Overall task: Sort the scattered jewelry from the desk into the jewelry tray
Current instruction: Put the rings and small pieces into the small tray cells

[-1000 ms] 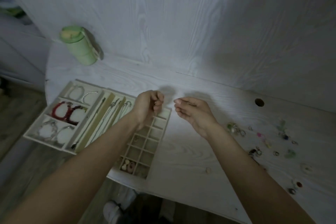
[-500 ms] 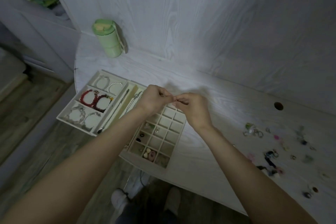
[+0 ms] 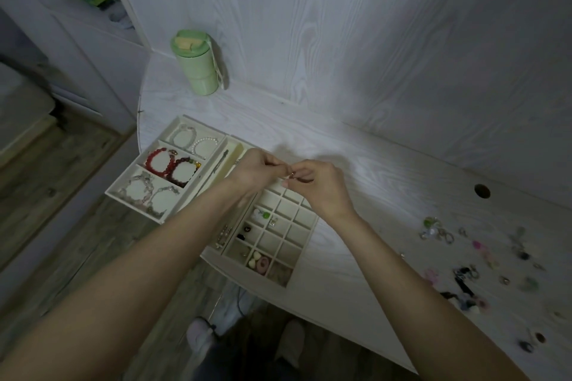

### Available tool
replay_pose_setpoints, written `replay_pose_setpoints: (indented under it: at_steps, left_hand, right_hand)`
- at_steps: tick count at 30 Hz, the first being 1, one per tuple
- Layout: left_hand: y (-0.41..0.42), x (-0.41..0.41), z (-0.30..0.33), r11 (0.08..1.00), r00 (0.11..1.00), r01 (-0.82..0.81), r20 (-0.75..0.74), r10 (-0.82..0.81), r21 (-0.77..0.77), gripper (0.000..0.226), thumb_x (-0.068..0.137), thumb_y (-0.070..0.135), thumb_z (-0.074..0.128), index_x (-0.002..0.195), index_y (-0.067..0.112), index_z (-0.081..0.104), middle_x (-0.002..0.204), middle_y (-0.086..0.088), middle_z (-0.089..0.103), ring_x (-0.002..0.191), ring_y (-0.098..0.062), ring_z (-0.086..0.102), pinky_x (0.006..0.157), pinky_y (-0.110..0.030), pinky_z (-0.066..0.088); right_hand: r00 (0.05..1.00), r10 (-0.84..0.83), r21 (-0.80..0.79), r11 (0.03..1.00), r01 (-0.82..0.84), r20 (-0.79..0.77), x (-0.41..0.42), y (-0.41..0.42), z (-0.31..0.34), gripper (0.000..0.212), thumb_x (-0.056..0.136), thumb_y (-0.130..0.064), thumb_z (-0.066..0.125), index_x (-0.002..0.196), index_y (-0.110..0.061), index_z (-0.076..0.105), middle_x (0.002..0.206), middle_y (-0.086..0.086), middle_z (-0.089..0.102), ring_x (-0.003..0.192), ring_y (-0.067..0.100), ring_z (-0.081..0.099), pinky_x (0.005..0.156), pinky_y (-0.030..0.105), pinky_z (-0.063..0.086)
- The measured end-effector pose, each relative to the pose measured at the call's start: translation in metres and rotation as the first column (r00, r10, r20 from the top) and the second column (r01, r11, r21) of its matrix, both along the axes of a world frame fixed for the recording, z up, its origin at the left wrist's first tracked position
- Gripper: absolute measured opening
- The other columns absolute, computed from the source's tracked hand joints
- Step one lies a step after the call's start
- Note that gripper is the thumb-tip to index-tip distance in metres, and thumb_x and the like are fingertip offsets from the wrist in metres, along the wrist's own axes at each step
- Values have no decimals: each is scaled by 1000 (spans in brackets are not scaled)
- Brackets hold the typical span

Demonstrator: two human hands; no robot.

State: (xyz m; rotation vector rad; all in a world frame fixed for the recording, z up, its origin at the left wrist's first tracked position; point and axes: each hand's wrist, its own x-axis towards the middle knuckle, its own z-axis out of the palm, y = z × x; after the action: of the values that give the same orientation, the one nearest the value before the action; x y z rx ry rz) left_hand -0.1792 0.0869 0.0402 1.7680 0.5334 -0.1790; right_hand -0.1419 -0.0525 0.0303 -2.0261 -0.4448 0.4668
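Small metallic ring (image 3: 292, 176), details unclear

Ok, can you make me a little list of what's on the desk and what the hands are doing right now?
hands: left hand and right hand meet above the jewelry tray, pinching a small ring-like piece between fingertips
tray, left part: red bead bracelets, pale bracelets behind and in front of them
tray, grid part: few cells filled, most bare
scattered jewelry: loose on the desk, right of the tray
bottle: green bottle upright at the back by the wall
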Motion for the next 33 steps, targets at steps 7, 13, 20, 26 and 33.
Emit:
replay_pose_setpoints:
  at_steps: [7, 13, 20, 26, 33]
  left_hand:
    - [13, -14, -2, 988, 997, -24, -79, 12, -151, 19, 89, 11, 62, 103, 0, 68, 46, 15, 55, 45, 2, 42, 53, -19, 33]
    - [22, -21, -1, 964, 991, -95, -119, 67, -249, 7, 89, 8, 62, 89, 7, 69, 42, 9, 43, 40, -1, 35, 44, -14, 30]
    - [35, -31, -9, 993, 996, -27, -92, 16, -115, 16, 90, 11, 60, 103, 9, 70, 45, 8, 45, 43, -3, 36, 47, -14, 34]
    - [38, -36, -28, 999, 995, 35, -90, -35, 3, 19, 84, 1, 64, 102, 4, 70, 111, -12, 67, 113, -19, 59, 106, -33, 40]
    - [46, -44, -51, 984, 978, 110, -192, -82, 141, 17, 88, 1, 60, 98, 10, 71, 138, -13, 51, 130, -23, 44, 113, -33, 31]
  right_hand:
    - [934, 31, 334, 938, 96, -357, -1, 3, 2, 15, 87, 2, 61, 84, -8, 71, 79, -2, 73, 68, 11, 69, 70, 22, 57]
    - [968, 40, 299, 953, 37, -247, -4, 14, 1, 16, 81, 1, 68, 74, -12, 63, 85, 15, 70, 72, 20, 68, 65, 25, 55]
    - [981, 47, 188, 982, -11, -189, -5, 26, -13, 23, 82, -2, 68, 69, -20, 63, 74, -2, 64, 72, 12, 59, 69, 26, 48]
    - [993, -9, 133, 991, 24, -116, -13, 40, -33, 23, 82, -3, 68, 69, -22, 66, 73, -13, 63, 69, -8, 56, 76, 20, 44]
    - [989, -145, -77, 986, 147, 25, -26, 41, -67, 7, 83, -11, 71, 88, -12, 75, 79, -17, 64, 75, -10, 53, 71, 7, 36]
